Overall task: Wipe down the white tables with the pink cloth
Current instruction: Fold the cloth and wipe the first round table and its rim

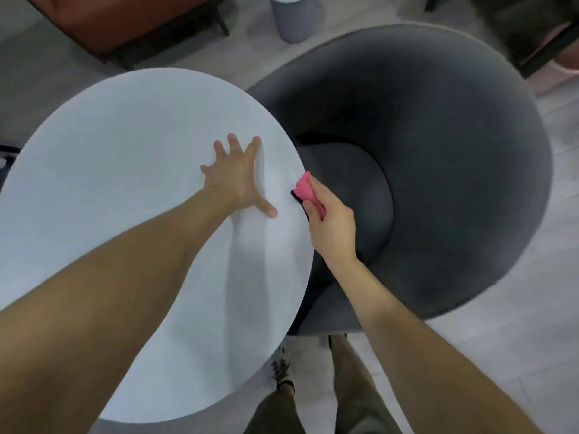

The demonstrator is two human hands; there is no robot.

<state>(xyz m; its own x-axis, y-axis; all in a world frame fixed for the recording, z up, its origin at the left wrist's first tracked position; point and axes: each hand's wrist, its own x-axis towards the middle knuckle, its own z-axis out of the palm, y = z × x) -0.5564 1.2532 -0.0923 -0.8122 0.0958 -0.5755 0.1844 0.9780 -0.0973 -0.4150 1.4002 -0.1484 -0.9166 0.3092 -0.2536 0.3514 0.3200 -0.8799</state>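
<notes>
From the head camera, a round white table (125,189) fills the left half of the view. The left hand (235,180) lies flat on the tabletop close to the table's right edge, palm down, with fingers straight and spread wide and the thumb pointing towards that edge; it holds nothing. The right hand (330,225) is just beyond the same right edge, with its fingers and thumb curled tightly round the pink cloth (305,189). The cloth is bunched in the fist, a crumpled end sticking out at the top, and it meets the rim of the table there. A thin dark strip shows between cloth and rim; whether it belongs to the cloth or the table I cannot tell. Both forearms are bare.

Beside the table's right edge stands a dark grey tub armchair (463,145), its seat partly under the right hand. A grey bin (293,20) stands on the floor past the table's far edge, and a brown chair (125,20) sits at the upper left.
</notes>
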